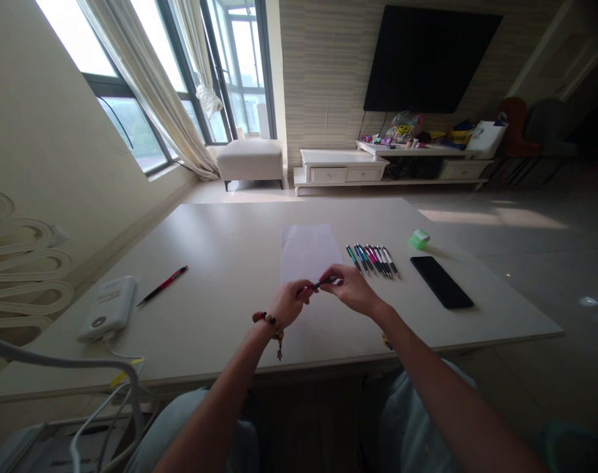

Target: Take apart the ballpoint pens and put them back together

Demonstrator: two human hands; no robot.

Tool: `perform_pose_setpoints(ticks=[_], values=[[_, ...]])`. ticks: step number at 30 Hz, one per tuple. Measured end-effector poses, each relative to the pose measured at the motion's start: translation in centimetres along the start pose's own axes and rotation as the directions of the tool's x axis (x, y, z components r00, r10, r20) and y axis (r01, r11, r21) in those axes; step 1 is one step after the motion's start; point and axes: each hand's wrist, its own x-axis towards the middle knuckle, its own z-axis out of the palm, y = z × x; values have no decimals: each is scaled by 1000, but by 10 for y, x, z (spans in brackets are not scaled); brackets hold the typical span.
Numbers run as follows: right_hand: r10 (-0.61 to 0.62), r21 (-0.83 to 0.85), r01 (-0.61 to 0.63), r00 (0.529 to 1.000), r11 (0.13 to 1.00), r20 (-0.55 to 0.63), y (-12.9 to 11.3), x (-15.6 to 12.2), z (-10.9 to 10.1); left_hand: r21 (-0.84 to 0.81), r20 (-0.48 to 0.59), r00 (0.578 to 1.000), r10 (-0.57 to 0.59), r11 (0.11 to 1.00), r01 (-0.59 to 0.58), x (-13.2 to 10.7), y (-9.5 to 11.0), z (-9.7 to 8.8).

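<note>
Pen held up between both hands in the head view, just over the near edge of a sheet of white paper on a pale table. Left hand and right hand are both closed narrow on it, fingertips almost meeting. Fingers hide most of the barrel: dark near the right hand, a little red toward the left. Can't tell the exact finger hold, or whether the pen is whole or being opened. Row of pens lies side by side just right of the sheet, clear of both hands, with teal, blue, pink and dark barrels; right hand is nearest. None of them lies on the sheet — current count is one in hand, the row beside it, plus a lone red pen well off to the left. That one sits near a white power bank. Right of the row: black phone, small green block. Beaded bracelet on the left wrist.
</note>
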Motion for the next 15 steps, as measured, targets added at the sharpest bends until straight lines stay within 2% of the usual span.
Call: perform_pose_setpoints(ticks=[2,4,6,8,11,13,15], values=[[58,23,-59,998,998,40,1,-1,0,-3,-5,1000,5,1000,-5,0,0,0],[168,42,-175,977,984,134,3,-2,2,3,-12,1000,10,1000,-10,-1,-1,1],[217,41,-230,954,972,207,4,-3,3,6,-10,1000,20,1000,-19,-1,-3,3],[164,60,-177,970,982,182,5,-3,4,-2,-7,1000,19,1000,-19,-1,-4,3],[51,95,-55,998,994,42,4,-1,2,-9,-1,1000,-8,1000,8,-1,-4,-1],[35,101,-35,999,994,2,3,0,-1,-25,-1,1000,-19,1000,19,-1,-3,-4],[51,122,-53,998,991,24,2,0,-3,-86,2,1000,-15,996,15,-1,-2,-5]])
